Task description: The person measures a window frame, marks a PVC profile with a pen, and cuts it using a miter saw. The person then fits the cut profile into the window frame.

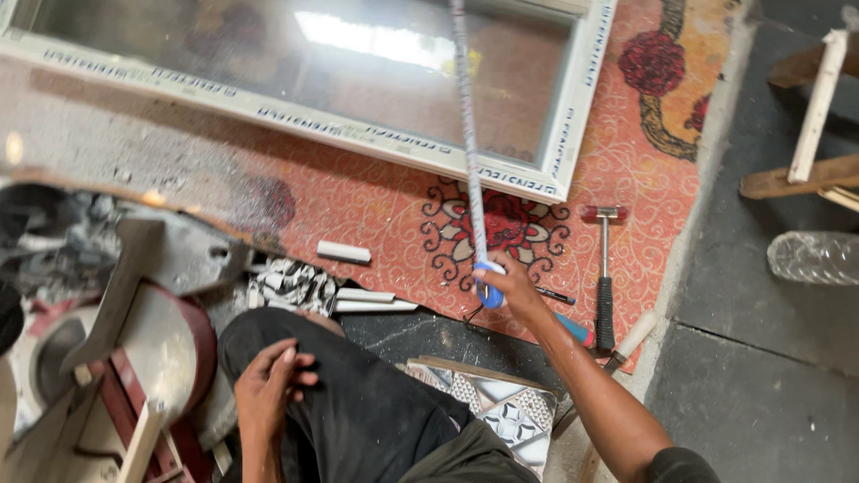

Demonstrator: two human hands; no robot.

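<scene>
My left hand (268, 386) is just resting flat on my knee, holding nothing. My right hand (506, 284) is wrapped around a blue tape measure (488, 292), its blade (468, 134) stretched out away from me across the white window frame (376, 134). On the red patterned rug (394, 215) I count one hammer (605, 273) right of that hand and three white profile offcuts (344, 251) left of it.

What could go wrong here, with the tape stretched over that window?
The tape blade runs long and unsupported from the right hand over the window glass; it may buckle or whip back onto the pane or the fingers. The hammer and pen lie close beside that hand and could be knocked. The left hand rests on the knee, steadying nothing.
</scene>
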